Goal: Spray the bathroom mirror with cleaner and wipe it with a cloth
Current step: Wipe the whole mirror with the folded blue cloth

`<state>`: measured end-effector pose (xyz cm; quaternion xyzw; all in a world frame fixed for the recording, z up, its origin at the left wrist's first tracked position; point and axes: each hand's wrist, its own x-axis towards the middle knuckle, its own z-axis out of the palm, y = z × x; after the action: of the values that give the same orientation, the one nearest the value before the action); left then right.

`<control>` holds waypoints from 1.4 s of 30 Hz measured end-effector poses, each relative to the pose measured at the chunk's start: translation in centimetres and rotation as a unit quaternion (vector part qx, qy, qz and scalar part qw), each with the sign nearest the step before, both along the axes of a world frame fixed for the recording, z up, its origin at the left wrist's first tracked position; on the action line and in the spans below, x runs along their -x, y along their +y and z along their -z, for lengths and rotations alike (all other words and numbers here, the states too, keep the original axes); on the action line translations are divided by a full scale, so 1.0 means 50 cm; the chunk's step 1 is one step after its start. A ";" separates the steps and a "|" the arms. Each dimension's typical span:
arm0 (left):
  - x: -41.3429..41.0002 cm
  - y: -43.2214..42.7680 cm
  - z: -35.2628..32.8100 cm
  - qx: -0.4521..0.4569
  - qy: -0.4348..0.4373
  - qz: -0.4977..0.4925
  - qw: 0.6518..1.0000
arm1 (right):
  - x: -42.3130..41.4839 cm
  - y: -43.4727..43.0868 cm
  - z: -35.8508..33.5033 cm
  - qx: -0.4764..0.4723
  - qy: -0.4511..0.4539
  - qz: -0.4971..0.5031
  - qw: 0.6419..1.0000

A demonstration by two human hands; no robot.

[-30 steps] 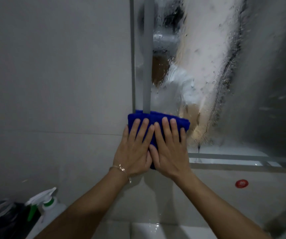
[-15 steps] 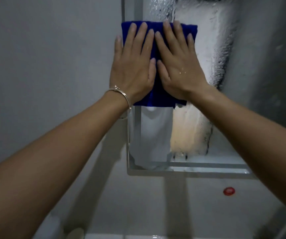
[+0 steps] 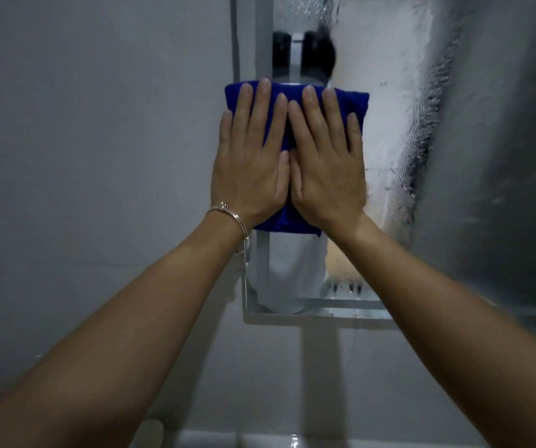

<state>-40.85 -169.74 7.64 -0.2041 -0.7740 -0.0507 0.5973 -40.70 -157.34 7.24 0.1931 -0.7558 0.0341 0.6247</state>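
Our left hand [image 3: 250,166] and right hand [image 3: 325,169] lie flat side by side, fingers straight and thumbs touching. They press the blue cloth [image 3: 358,100] against the mirror [image 3: 486,156] near its left edge. A bracelet [image 3: 231,218] circles our left wrist. White foam [image 3: 389,108] streaks the glass just right of the cloth; a grey wall [image 3: 98,156] lies left.

Cloth [image 3: 286,223], under left hand [image 3: 250,169] and right hand [image 3: 328,173]: now sitting well above the mirror's [image 3: 389,92] bottom edge, sliding slightly back down from its higher position half a second ago.
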 end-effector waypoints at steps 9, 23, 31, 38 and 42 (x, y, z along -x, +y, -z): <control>-0.006 -0.009 0.237 0.016 -0.054 -0.039 0.998 | -0.002 0.013 0.215 -0.059 -0.027 0.020 0.998; -0.003 -0.019 0.481 0.011 -0.101 -0.007 0.995 | -0.005 0.012 0.453 -0.070 -0.018 0.024 0.997; -0.007 -0.002 0.343 -0.005 -0.077 0.005 0.997 | 0.007 0.014 0.333 -0.055 -0.007 0.006 0.998; -0.004 0.020 -0.021 -0.036 -0.008 -0.014 0.999 | 0.010 0.022 -0.038 -0.037 0.046 -0.017 0.998; -0.004 0.064 -0.162 -0.038 0.009 -0.073 0.997 | 0.005 0.063 -0.175 -0.029 0.032 0.009 0.999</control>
<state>-40.65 -166.56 15.74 -0.1246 -0.7787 -0.0345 0.6139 -40.95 -154.21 16.00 0.2046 -0.7381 0.0005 0.6429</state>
